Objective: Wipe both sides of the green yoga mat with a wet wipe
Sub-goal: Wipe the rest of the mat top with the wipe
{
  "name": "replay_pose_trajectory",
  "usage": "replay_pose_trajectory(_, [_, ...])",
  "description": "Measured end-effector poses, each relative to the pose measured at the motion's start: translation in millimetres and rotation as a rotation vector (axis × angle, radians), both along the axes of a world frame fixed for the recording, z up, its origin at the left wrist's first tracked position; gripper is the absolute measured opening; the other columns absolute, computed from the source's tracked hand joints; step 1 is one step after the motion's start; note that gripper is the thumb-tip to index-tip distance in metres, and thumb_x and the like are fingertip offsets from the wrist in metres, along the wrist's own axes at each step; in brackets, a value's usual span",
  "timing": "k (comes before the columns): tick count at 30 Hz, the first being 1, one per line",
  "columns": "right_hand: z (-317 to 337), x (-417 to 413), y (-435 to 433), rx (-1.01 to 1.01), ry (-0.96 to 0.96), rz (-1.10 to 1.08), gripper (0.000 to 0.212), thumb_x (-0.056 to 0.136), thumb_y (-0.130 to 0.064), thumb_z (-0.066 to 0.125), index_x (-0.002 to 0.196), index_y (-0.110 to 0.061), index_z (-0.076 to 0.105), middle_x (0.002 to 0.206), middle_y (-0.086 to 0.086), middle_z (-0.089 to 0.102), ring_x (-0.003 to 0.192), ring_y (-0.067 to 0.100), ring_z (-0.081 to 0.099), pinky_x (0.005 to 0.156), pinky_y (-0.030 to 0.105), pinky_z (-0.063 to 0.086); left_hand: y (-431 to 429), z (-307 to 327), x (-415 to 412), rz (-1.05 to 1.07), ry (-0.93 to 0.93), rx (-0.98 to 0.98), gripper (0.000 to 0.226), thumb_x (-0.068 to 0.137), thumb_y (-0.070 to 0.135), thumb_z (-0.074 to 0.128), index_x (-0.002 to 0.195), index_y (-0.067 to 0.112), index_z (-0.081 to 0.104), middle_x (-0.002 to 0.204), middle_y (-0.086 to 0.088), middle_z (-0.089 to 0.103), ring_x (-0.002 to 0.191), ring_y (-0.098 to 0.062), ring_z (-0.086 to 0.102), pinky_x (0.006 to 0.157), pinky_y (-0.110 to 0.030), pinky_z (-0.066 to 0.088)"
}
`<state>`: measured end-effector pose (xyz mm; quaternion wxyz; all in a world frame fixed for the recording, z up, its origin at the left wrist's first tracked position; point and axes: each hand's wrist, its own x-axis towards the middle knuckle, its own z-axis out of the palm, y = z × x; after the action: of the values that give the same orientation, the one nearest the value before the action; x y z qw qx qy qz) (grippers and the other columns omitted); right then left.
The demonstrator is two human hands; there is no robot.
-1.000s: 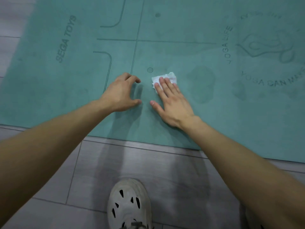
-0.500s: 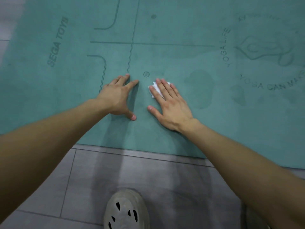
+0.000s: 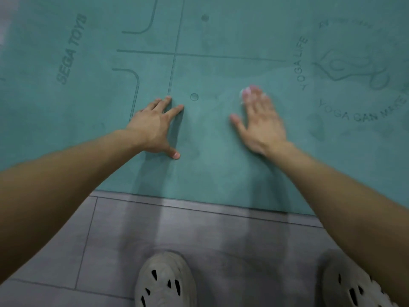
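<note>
The green yoga mat (image 3: 221,36) lies flat on the floor and fills the upper part of the view, printed side up with lines, dots and lettering. My left hand (image 3: 157,127) rests flat on the mat with its fingers straight. To its right, my right hand (image 3: 261,120) is blurred and presses flat on the white wet wipe (image 3: 243,94), of which only a small edge shows past the fingertips. Darker damp patches mark the mat to the right of that hand.
The mat's near edge (image 3: 199,201) runs across the grey tiled floor (image 3: 110,240). My two pale clog shoes, one (image 3: 164,282) at bottom centre and the other (image 3: 352,284) at bottom right, stand on the tiles just short of the mat.
My right hand has slid the wipe to the right across the mat, away from the left hand. The left hand went from curled to flat and stays planted.
</note>
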<state>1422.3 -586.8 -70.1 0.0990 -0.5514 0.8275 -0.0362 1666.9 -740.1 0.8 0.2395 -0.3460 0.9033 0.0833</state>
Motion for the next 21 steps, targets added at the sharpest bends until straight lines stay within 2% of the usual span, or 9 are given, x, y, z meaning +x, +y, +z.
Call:
replay_pose_trajectory(2, [3,11,-5,-0.018,-0.025,-0.148,0.088,0.104,-0.068,0.016,0.168,-0.009,0.008,0.176,0.01,0.002,0.163,0.022,-0.007,0.132,0.042,0.0,0,0,-2,-0.003,0.006,0.001,0.153,0.046,0.085,0.086,0.167,0.038,0.005,0.177,-0.003,0.001,0.162,-0.033,0.01,0.127,-0.051,0.028])
replay_pose_trajectory(3, [2,40,1,-0.043,-0.031,-0.085,0.088,0.104,-0.068,0.017,0.168,-0.008,0.008,0.176,0.011,0.002,0.163,0.024,-0.008,0.132,0.044,0.002,0,0,-2,0.005,0.006,-0.011,0.153,0.045,0.085,0.086,0.167,0.038,0.006,0.177,-0.003,0.003,0.162,-0.033,0.012,0.127,-0.051,0.03])
replay_pose_trajectory(7, [2,108,55,-0.048,-0.091,0.552,0.086,0.106,-0.067,0.033,0.168,-0.01,0.015,0.176,0.008,0.01,0.163,0.021,-0.002,0.132,0.043,0.009,-1,-2,-2,-0.017,0.007,-0.032,0.154,0.041,0.088,0.085,0.166,0.037,0.01,0.175,-0.005,0.008,0.158,-0.034,0.018,0.122,-0.054,0.037])
replay_pose_trajectory(8, [0,86,54,-0.066,-0.066,0.503,0.084,0.107,-0.066,0.032,0.168,-0.012,0.014,0.176,0.006,0.01,0.163,0.021,-0.001,0.132,0.042,0.009,0,-2,-2,-0.012,0.008,-0.032,0.154,0.041,0.088,0.085,0.165,0.037,0.01,0.175,-0.005,0.009,0.157,-0.035,0.019,0.12,-0.056,0.038])
replay_pose_trajectory(13, [3,-16,14,-0.035,-0.026,-0.272,0.088,0.103,-0.07,0.013,0.168,-0.01,0.009,0.176,0.009,0.003,0.163,0.021,-0.004,0.132,0.041,-0.001,-2,1,-5,-0.02,0.015,-0.024,0.153,0.04,0.085,0.088,0.165,0.037,0.013,0.173,-0.005,0.011,0.156,-0.035,0.021,0.118,-0.058,0.041])
replay_pose_trajectory(15, [4,37,12,-0.084,-0.049,-0.13,0.089,0.104,-0.07,0.019,0.168,-0.009,0.011,0.176,0.01,0.004,0.163,0.022,-0.006,0.132,0.043,0.002,-1,2,-4,-0.019,0.001,-0.041,0.153,0.039,0.089,0.084,0.164,0.037,0.013,0.173,-0.005,0.012,0.155,-0.035,0.022,0.117,-0.057,0.043])
replay_pose_trajectory(18, [8,99,42,-0.016,-0.095,0.511,0.086,0.106,-0.069,0.03,0.168,-0.012,0.013,0.176,0.006,0.008,0.163,0.02,-0.004,0.132,0.042,0.008,-5,9,-4,-0.073,-0.065,-0.025,0.155,0.043,0.094,0.079,0.166,0.036,0.006,0.174,-0.006,0.008,0.157,-0.034,0.02,0.119,-0.054,0.041])
replay_pose_trajectory(19, [7,84,45,-0.031,-0.067,0.56,0.085,0.106,-0.069,0.03,0.168,-0.014,0.014,0.176,0.005,0.009,0.163,0.019,-0.003,0.132,0.041,0.008,-7,13,-5,-0.093,-0.095,-0.01,0.155,0.045,0.093,0.079,0.167,0.036,0.003,0.175,-0.007,0.006,0.157,-0.034,0.018,0.121,-0.052,0.039])
replay_pose_trajectory(21, [6,24,31,-0.02,-0.035,0.286,0.085,0.105,-0.07,0.023,0.169,-0.016,0.011,0.177,0.004,0.007,0.163,0.019,-0.005,0.132,0.041,0.007,-15,22,-7,-0.122,-0.166,0.03,0.15,0.052,0.086,0.083,0.168,0.038,0.001,0.175,-0.005,0.003,0.158,-0.033,0.018,0.122,-0.05,0.038])
